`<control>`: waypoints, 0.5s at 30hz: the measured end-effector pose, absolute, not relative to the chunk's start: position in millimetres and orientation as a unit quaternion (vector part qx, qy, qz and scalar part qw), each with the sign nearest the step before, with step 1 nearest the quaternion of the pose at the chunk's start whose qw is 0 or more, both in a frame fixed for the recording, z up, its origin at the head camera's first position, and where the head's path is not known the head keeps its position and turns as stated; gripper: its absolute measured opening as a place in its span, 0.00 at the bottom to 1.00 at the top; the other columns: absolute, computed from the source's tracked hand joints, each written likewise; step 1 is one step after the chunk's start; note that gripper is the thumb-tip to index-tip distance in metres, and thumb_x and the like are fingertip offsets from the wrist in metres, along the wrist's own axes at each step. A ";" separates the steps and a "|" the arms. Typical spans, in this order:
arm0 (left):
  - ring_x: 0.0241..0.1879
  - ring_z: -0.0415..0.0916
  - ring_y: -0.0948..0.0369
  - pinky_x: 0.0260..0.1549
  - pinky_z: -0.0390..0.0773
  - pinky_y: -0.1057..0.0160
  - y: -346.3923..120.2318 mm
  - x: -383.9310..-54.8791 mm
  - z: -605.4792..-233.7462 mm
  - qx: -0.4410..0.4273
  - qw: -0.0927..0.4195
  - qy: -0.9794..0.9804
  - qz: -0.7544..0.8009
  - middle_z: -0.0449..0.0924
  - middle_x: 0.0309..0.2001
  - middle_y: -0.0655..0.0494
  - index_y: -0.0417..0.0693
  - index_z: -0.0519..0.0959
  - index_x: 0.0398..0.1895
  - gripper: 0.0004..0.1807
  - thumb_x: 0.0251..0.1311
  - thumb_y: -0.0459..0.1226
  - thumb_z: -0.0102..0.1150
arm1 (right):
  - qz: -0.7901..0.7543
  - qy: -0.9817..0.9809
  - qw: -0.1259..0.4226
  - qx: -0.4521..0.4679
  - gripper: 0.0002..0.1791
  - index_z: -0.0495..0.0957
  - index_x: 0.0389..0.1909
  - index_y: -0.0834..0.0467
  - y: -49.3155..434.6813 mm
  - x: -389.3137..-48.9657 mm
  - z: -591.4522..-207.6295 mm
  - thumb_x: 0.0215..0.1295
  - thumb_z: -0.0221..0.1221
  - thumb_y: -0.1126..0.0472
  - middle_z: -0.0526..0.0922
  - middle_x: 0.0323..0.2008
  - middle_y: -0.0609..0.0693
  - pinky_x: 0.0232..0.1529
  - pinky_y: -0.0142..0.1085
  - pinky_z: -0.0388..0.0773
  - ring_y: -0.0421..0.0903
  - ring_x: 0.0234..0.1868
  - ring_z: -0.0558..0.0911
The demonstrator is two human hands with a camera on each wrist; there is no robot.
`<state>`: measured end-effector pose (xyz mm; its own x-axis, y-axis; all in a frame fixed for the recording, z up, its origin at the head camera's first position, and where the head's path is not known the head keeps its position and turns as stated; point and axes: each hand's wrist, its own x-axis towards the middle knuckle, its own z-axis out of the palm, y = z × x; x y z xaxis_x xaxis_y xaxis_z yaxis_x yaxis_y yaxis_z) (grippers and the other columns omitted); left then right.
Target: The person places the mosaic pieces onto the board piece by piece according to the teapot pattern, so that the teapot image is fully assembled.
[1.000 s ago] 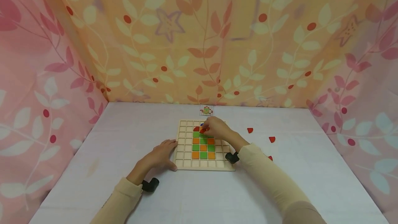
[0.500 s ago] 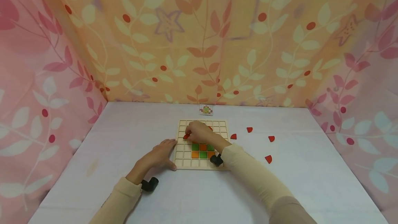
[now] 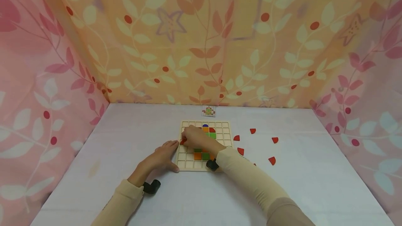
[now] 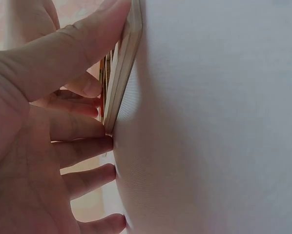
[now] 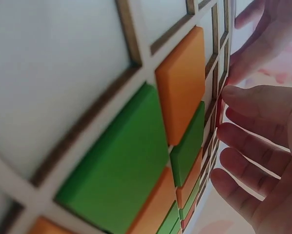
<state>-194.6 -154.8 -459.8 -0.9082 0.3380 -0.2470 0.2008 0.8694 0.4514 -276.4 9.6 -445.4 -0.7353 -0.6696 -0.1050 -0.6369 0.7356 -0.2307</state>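
The left hand (image 3: pixel 163 155), fingers spread, braces the left edge of the grid board (image 3: pixel 182 164), apparently against sliding; the right hand's (image 3: pixel 197 137) fingers pinch a red piece (image 3: pixel 182 142) there

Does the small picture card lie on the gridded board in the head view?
No, the card lies on the white tabletop, beyond the far edge of the gridded board.

no legible txt, brands or nos., small card (image 3: pixel 208 111) at back, print too tiny to read
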 end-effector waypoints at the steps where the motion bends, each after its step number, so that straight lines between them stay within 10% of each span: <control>1: 0.75 0.51 0.42 0.68 0.56 0.36 -154.9 -194.7 -460.0 0.141 0.162 0.953 0.213 0.57 0.74 0.40 0.35 0.58 0.73 0.57 0.40 0.44 0.79 | -0.090 0.927 0.091 -0.351 0.06 0.86 0.36 0.54 9.2 -275.7 -445.3 0.62 0.64 0.58 0.81 0.33 0.45 0.39 0.31 0.74 0.41 0.37 0.73; 15: 0.75 0.51 0.42 0.68 0.56 0.36 -153.6 -193.5 -457.6 0.140 0.163 0.954 0.207 0.58 0.74 0.40 0.35 0.59 0.72 0.56 0.41 0.44 0.79 | -0.132 0.918 0.088 -0.363 0.09 0.86 0.41 0.56 17.8 -281.3 -442.9 0.63 0.63 0.57 0.83 0.38 0.49 0.46 0.35 0.77 0.44 0.41 0.77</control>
